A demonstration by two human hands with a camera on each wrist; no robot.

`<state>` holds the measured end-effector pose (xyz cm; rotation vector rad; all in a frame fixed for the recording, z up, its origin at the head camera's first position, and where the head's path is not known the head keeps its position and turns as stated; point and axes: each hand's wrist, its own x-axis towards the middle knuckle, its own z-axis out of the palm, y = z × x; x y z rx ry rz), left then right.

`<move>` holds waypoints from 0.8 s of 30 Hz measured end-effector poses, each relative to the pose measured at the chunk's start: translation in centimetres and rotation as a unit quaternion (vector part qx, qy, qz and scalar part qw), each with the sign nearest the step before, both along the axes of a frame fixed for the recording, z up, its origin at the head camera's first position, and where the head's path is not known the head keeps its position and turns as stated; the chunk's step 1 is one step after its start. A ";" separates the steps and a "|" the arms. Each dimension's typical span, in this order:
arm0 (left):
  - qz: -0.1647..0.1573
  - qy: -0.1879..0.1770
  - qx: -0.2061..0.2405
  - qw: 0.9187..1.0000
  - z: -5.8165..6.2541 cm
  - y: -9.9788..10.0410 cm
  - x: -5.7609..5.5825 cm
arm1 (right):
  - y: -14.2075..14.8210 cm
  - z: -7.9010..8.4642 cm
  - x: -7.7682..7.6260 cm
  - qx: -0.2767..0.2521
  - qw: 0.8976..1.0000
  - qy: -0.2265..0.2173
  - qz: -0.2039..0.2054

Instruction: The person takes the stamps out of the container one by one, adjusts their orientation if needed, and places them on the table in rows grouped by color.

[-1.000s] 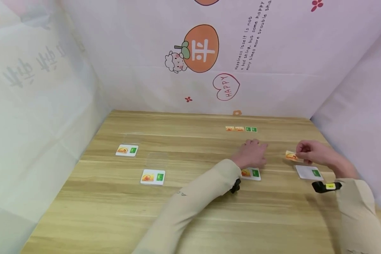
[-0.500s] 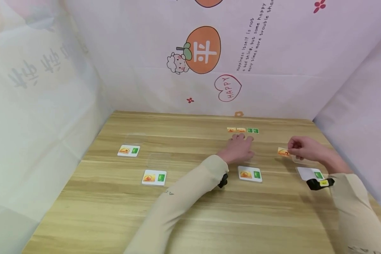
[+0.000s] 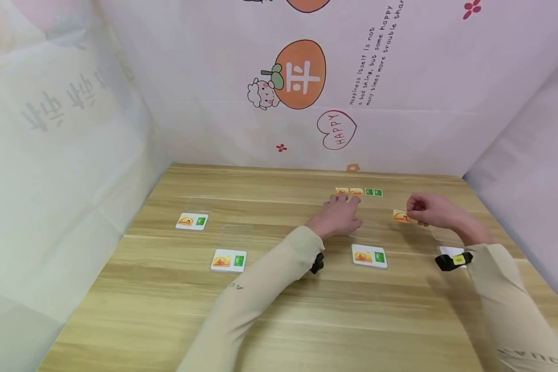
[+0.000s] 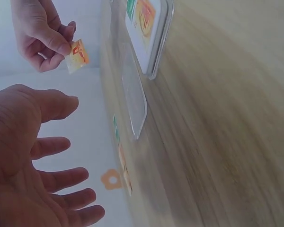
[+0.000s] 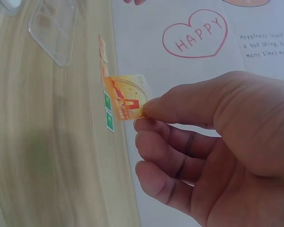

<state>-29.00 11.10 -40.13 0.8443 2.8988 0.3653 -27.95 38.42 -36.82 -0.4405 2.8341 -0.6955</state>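
Between thumb and forefinger my right hand pinches a small orange and yellow stamp, raised over the right part of the table. My left hand holds nothing; in the left wrist view its fingers are spread. It hovers near a clear plastic lid, just short of a row of stamps: orange ones and green ones. Nearer the front lies a cased white card bearing one orange and one green picture. Another white card is partly hidden by the right wrist's camera.
On the left of the wooden table lie two more picture cards, a far one and a nearer one. Behind each sits a clear lid. Another lid lies beyond the rightmost card. Printed cloth walls enclose the table.
The right hand has moved left and away from the white card, with the stamp still pinched. The left hand has shifted left and back, uncovering the middle card.
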 end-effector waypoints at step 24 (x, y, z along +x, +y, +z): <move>0.037 -0.021 0.041 0.998 -0.7 -3.5 0.1 | -2.6 0.5 -2.6 -0.009 1.000 -0.026 -0.002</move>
